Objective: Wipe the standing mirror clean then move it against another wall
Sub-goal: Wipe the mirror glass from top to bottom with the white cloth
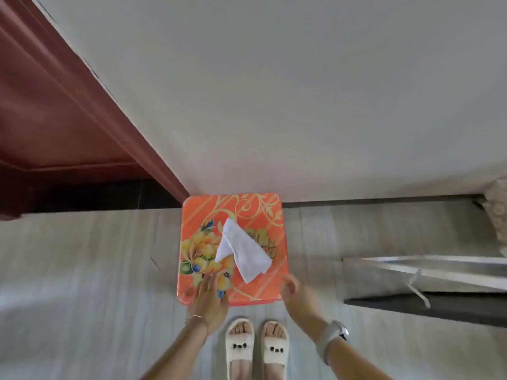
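**Now Reaching for the Cloth, Mirror Off to the Right**

Seemingly the task sits at its very start: a white cloth lies folded on an orange floral stool, not yet picked up. The left hand hovers over the stool's near edge with fingers straight and relaxed, holding nothing. The right hand hangs just beside the stool's near right corner, fingers loosely curled, also empty. Neither touches the cloth.

What looks like the standing mirror shows only in part at the right edge, its pale frame and dark face low in view; how it stands I cannot tell.

The next move likely calls for pinching the cloth off the stool, then turning right toward the mirror.

The stool stands against a plain white wall on pale wood-grain flooring, with a reddish-brown door to the left. The person wears cream slippers.
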The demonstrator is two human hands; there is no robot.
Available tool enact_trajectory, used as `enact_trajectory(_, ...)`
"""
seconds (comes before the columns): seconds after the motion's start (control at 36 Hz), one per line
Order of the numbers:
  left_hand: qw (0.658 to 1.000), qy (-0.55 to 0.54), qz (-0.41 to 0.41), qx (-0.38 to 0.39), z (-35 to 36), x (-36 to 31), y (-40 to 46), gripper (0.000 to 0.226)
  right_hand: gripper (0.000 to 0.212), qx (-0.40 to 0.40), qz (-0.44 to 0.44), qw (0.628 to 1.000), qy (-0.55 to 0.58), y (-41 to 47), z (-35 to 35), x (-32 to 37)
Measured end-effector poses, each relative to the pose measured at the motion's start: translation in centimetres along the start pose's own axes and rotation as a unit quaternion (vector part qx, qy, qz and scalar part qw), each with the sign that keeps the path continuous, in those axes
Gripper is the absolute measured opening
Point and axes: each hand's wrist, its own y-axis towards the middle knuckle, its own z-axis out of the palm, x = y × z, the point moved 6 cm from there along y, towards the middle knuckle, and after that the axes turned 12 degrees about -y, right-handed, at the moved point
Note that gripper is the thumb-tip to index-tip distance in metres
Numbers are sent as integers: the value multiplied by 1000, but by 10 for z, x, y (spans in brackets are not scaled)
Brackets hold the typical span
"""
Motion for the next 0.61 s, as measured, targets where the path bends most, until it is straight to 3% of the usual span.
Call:
enact_trajectory(0.19, 985, 166, -56, 2, 31, 30, 27, 72, 41, -79, -17, 995, -62, 71, 40, 22)
enact_trajectory(0.28, 984, 173, -50, 16, 34, 28, 28, 77, 35, -75, 6, 993, -88, 85, 44, 16)
enact_trajectory(0.36, 989, 132, -46, 41, 28, 31, 35, 74, 28, -51, 13, 994, -99, 88, 49, 14)
enact_trajectory(0.44, 997, 34, -45, 47, 10, 21, 38, 66, 8, -53, -19, 998, -19, 75, 38, 25)
enact_trajectory(0.5, 999, -15, -40, 22, -8, 0, 35, 59, 8, -63, -52, 996, 25, 61, 18, 38)
enact_trajectory(0.61, 994, -65, 77, -46, -45, -72, 7, 63, 12, -98, -152, 982, 50, 17, -46, 72)
